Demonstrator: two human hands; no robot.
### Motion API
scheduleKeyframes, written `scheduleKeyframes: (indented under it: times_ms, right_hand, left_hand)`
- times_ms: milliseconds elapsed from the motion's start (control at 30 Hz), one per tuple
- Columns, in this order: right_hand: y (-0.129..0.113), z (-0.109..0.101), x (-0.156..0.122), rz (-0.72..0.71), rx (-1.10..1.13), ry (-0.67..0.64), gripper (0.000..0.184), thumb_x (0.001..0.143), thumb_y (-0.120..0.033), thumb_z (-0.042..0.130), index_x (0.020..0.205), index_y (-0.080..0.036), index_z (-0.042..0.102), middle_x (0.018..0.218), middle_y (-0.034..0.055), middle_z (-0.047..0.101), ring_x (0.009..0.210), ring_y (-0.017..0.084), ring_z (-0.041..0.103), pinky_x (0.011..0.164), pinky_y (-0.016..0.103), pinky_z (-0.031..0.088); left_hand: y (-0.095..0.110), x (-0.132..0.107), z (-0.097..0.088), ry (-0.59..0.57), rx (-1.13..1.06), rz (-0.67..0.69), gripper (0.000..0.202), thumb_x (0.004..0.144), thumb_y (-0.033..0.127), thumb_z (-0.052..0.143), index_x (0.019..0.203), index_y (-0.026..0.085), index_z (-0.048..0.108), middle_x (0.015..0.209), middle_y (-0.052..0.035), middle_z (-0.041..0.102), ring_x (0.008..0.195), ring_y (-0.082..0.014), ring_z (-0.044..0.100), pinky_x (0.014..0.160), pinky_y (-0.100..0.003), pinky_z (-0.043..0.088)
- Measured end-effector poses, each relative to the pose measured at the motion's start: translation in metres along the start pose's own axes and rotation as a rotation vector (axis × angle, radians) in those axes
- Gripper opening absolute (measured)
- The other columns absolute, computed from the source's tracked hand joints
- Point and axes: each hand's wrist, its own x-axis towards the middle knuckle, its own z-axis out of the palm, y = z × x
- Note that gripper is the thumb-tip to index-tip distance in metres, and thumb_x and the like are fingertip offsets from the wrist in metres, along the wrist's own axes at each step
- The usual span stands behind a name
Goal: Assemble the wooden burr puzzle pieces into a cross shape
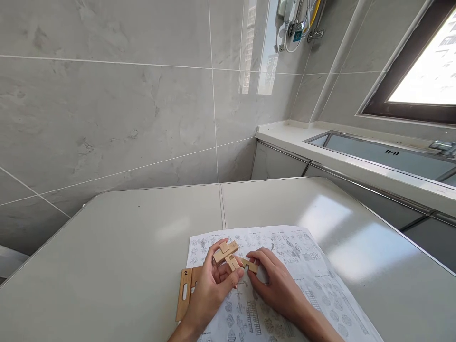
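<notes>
Held up in my left hand (213, 290) is a cluster of interlocking wooden puzzle pieces (224, 252), its fingers and thumb wrapped around it. My right hand (272, 275) pinches a notched wooden puzzle piece (251, 267) between thumb and fingertips, just right of the cluster. The inner end of that piece meets or overlaps the cluster; whether it is slotted in I cannot tell. Beneath both hands lies a large printed instruction sheet (245, 237) with rows of small diagrams. A wooden board marked 2 (185, 289), with slots cut in it, lies partly hidden behind my left forearm.
The pale table (117, 256) has a seam down its far half and meets a tiled wall (142, 109) behind. At right stand a counter (285, 137) with a sink (377, 154), a faucet (443, 146) and a window (427, 61).
</notes>
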Motion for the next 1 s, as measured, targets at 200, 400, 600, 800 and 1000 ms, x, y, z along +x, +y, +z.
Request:
scheduleKeyframes:
  times_ms: [200,400,600,800,1000]
  right_hand:
    - [-0.0002,-0.0008,0.0016,-0.008,-0.013,0.015,0.025,0.096,-0.014,0.058,0.117,-0.027,0.060,0.106,0.0049,0.067,0.098,0.026,0.064,0.083,0.040,0.056]
    - [-0.0011,-0.0020,0.0033,-0.014,-0.014,0.014,0.023,0.095,-0.015,0.060,0.116,-0.026,0.061,0.106,0.0061,0.068,0.098,0.026,0.065,0.083,0.041,0.057]
    - [-0.0059,-0.0054,0.0045,0.004,0.004,-0.002,0.018,0.096,-0.021,0.064,0.113,-0.027,0.062,0.107,0.0067,0.069,0.102,0.029,0.065,0.086,0.042,0.056]
    - [-0.0056,-0.0052,0.0027,0.018,0.030,-0.003,0.020,0.096,-0.018,0.063,0.114,-0.027,0.064,0.109,0.0064,0.069,0.102,0.028,0.066,0.086,0.041,0.057]
    - [-0.0063,-0.0058,0.0040,0.011,0.086,-0.023,0.018,0.100,-0.018,0.057,0.115,-0.027,0.063,0.108,0.0078,0.069,0.102,0.029,0.063,0.085,0.043,0.056]
  left_hand:
    - [0.0009,0.0003,0.0001,0.003,-0.003,-0.003,0.072,0.086,0.043,0.085,0.143,0.030,0.044,0.107,-0.0020,0.072,0.082,-0.0136,0.060,0.074,-0.025,0.047]
    - [0.0027,-0.0018,0.0025,0.020,0.011,-0.006,0.074,0.084,0.046,0.086,0.143,0.030,0.046,0.103,-0.0023,0.071,0.080,-0.0156,0.061,0.073,-0.027,0.047]
    - [0.0024,-0.0007,0.0030,0.007,0.007,-0.009,0.073,0.083,0.045,0.087,0.142,0.029,0.046,0.107,-0.0041,0.073,0.087,-0.0176,0.066,0.078,-0.029,0.050]
    - [0.0010,-0.0006,0.0021,0.023,0.017,-0.007,0.076,0.083,0.046,0.087,0.145,0.029,0.045,0.110,-0.0057,0.074,0.095,-0.0204,0.069,0.083,-0.031,0.052]
    - [0.0019,-0.0010,0.0019,0.002,0.029,0.000,0.076,0.084,0.046,0.086,0.145,0.029,0.045,0.110,-0.0057,0.073,0.094,-0.0200,0.068,0.082,-0.030,0.052]
